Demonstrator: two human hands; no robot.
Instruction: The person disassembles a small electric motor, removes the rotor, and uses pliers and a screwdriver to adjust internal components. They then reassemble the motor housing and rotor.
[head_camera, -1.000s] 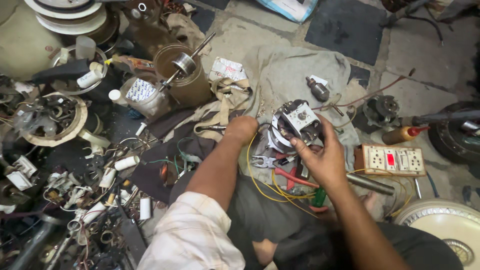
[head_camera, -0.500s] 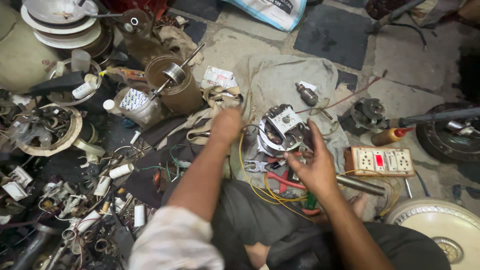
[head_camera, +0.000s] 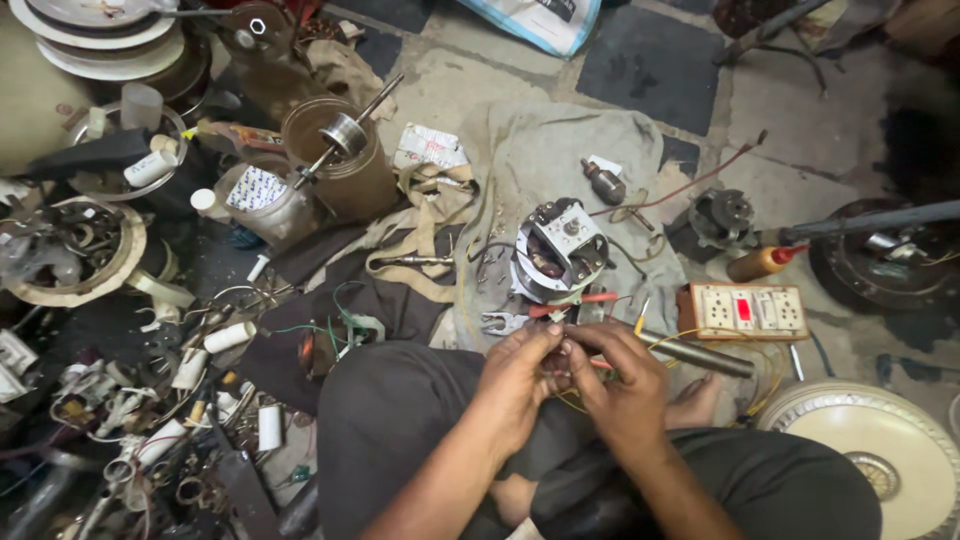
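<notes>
My left hand (head_camera: 518, 372) and my right hand (head_camera: 622, 378) meet above my lap, fingertips pinched together on thin wire ends (head_camera: 561, 358); what exactly lies between the fingers is partly hidden. Yellow wire (head_camera: 668, 340) loops away from under the hands. Just beyond them a small electric motor (head_camera: 558, 250) with a white frame and copper windings stands on a grey cloth (head_camera: 545, 150). Red-handled pliers (head_camera: 585, 300) and a small spanner (head_camera: 500, 322) lie between the motor and my hands.
An orange socket board (head_camera: 742, 310), a metal rod (head_camera: 695, 353) and an orange bottle (head_camera: 762, 262) lie to the right. A brown can (head_camera: 350, 180) holding a shaft stands at the back left. Scattered parts cover the left floor. A white round cover (head_camera: 880, 450) sits at the lower right.
Both hands have drawn back from the motor toward my lap and come together on the wire ends. The motor stays on the cloth.
</notes>
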